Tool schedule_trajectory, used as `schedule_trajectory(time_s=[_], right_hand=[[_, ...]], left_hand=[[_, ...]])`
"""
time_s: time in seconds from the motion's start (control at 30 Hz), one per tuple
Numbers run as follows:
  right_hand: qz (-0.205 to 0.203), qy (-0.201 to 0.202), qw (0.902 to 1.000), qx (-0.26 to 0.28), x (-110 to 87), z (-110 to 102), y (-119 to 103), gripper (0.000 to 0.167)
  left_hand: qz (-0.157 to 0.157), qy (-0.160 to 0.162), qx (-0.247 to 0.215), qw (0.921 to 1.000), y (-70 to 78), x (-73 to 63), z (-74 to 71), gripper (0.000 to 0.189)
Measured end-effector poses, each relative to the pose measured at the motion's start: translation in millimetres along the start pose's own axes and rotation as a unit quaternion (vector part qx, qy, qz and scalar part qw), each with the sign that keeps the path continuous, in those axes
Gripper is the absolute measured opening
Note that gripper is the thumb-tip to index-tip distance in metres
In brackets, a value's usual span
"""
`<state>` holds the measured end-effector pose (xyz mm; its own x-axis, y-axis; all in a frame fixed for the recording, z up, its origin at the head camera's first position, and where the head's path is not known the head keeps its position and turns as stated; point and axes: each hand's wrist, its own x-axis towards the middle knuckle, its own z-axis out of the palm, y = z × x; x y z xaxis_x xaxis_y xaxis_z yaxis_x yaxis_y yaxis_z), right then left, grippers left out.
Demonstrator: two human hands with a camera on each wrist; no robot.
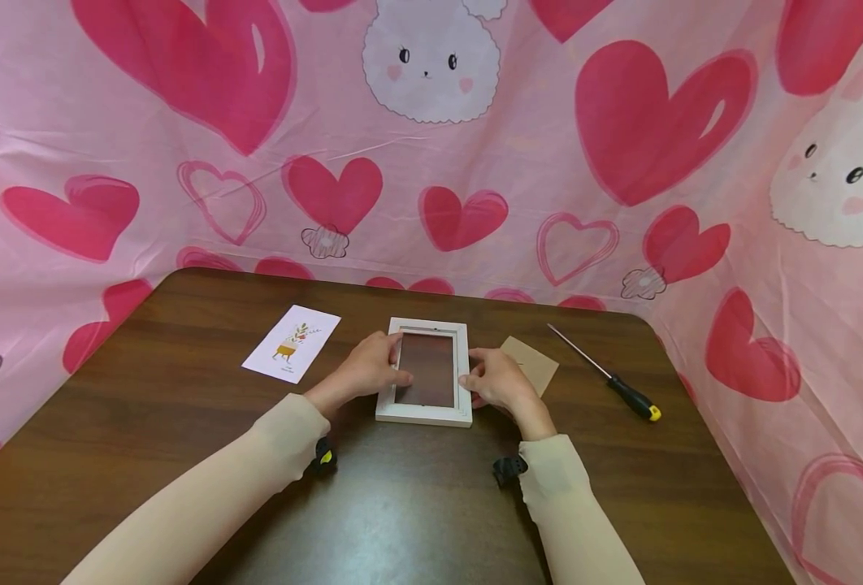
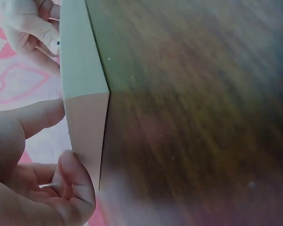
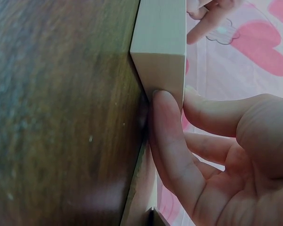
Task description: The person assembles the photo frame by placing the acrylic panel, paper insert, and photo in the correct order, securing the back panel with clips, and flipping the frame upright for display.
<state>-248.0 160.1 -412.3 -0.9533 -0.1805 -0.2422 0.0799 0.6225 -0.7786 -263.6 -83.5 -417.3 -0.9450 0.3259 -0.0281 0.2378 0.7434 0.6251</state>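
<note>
A white picture frame [image 1: 424, 414] lies on the brown table, its dark inner opening facing up and a stepped lip round it. My left hand [image 1: 368, 366] holds the frame's left side, the thumb reaching over the opening. On the opposite side my right hand [image 1: 500, 378] grips the right bar, with the thumb on top. The right wrist view shows a fingertip pressed to the frame's outer side [image 3: 160, 70] and the thumb at its upper edge. In the left wrist view, fingers bend against the other side [image 2: 87, 115]. Whether glass fills the opening, I cannot tell.
Left of the frame lies a white card [image 1: 271, 357] with a printed plant drawing. A brown board [image 1: 541, 366] sits just behind my right hand, partly covered by it. Farther right is a screwdriver [image 1: 625, 396] with a black and yellow handle. A pink heart-print curtain [image 1: 395, 138] borders the table.
</note>
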Motion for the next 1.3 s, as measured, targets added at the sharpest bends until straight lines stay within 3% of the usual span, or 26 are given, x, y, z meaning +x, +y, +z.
schedule_trajectory(time_s=[0.17,0.27,0.53,0.77,1.03,1.3], right_hand=[[0.004,-0.001,1.0,0.0,-0.2,1,0,0.059],[0.004,-0.002,1.0,0.003,-0.2,1,0,0.058],[0.003,-0.002,1.0,0.008,0.4,1,0,0.058],[-0.001,-0.002,1.0,0.006,0.9,1,2,0.059],[-0.001,-0.003,0.9999,0.011,1.4,1,3,0.061],[0.001,-0.003,1.0,0.008,0.8,1,2,0.061]], left_hand=[[0.007,0.004,0.03,0.9995,1.7,-0.6,0.8,0.048],[0.01,0.006,0.037,0.9992,1.7,-0.3,1.0,0.042],[0.005,0.0,0.038,0.9993,0.8,-0.9,1.2,0.058],[0.025,-0.004,0.009,0.9996,-2.3,-2.6,-2.4,0.073],[0.039,0.044,-0.002,0.9983,-11.6,-2.0,-22.6,0.067],[-0.006,0.09,0.023,0.9956,-29.0,-8.1,-50.9,0.067]])
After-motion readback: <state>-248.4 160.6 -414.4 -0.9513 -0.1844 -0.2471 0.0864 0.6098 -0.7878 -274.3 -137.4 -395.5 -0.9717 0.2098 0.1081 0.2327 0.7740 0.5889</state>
